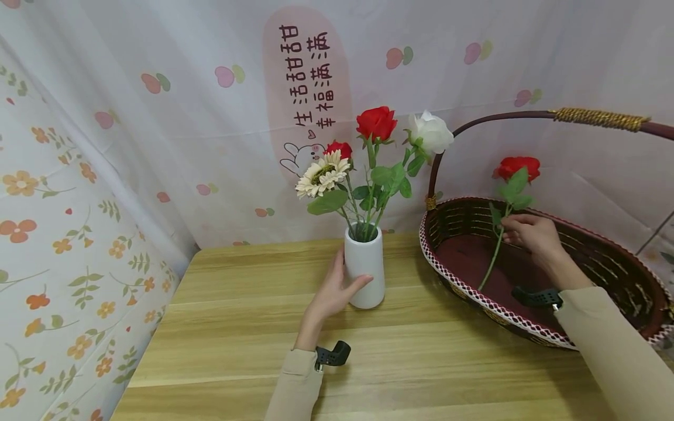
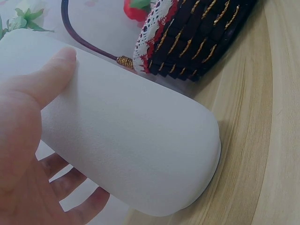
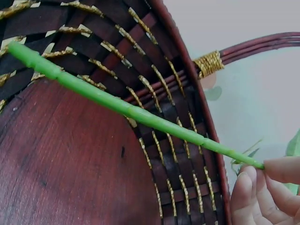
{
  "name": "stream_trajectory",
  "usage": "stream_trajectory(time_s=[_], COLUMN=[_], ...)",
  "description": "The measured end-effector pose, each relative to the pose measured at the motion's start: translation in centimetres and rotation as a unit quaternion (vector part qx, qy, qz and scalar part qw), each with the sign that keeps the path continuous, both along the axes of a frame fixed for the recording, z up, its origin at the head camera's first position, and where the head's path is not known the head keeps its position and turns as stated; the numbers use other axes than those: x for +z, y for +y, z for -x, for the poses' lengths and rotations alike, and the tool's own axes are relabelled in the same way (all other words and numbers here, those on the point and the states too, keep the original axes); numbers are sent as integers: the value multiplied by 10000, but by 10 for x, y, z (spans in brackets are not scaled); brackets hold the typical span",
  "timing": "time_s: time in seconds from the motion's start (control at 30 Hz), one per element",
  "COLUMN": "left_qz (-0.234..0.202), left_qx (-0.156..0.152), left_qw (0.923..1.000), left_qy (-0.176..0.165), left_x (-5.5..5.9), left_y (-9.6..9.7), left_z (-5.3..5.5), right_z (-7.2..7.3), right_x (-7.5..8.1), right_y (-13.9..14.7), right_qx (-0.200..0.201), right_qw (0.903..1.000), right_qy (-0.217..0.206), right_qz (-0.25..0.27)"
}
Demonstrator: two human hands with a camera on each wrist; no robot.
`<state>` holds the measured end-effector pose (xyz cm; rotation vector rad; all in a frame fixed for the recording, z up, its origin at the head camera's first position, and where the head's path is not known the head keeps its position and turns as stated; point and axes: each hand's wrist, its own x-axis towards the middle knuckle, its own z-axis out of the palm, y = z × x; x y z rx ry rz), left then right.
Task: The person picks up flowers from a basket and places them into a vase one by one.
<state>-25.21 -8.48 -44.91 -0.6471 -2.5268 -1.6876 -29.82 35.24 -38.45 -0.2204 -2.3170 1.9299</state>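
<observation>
A white vase (image 1: 364, 272) stands upright on the wooden table, its smooth side filling much of the left wrist view. My left hand (image 1: 337, 286) holds it, thumb across the front and fingers round the far side. Out of its mouth rise two red roses (image 1: 376, 123), a white rose (image 1: 430, 133) and a cream daisy-like flower (image 1: 323, 174). Over the basket, my right hand (image 1: 532, 234) pinches a red rose (image 1: 518, 168) by its green stem (image 3: 136, 112). That stem slants down, its cut end lowest, and the bloom is uppermost.
On the right sits a dark woven basket (image 1: 458, 280) with white lace trim and a tall arched handle (image 1: 495, 116) wound with gold cord. Behind the table (image 1: 226, 327) hangs a printed curtain (image 1: 210, 117); another, floral one (image 1: 68, 234) covers the left side.
</observation>
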Motion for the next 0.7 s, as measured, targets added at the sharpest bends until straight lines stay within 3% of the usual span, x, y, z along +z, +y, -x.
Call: stream_trajectory(time_s=[0.13, 0.37, 0.7], left_qz=[70, 25, -44], left_qx=[6, 28, 68], left_qw=[10000, 10000, 10000], left_qy=[-22, -24, 11], left_x=[-1, 1, 0], left_y=[0, 1, 3], left_z=[1, -1, 0], right_z=[-1, -5, -7], right_x=[1, 9, 24], right_y=[-2, -12, -30], right_qx=[2, 166, 305], right_qw=[9981, 9812, 9680], right_qy=[280, 1005, 1523], right_qz=[550, 1640, 1972])
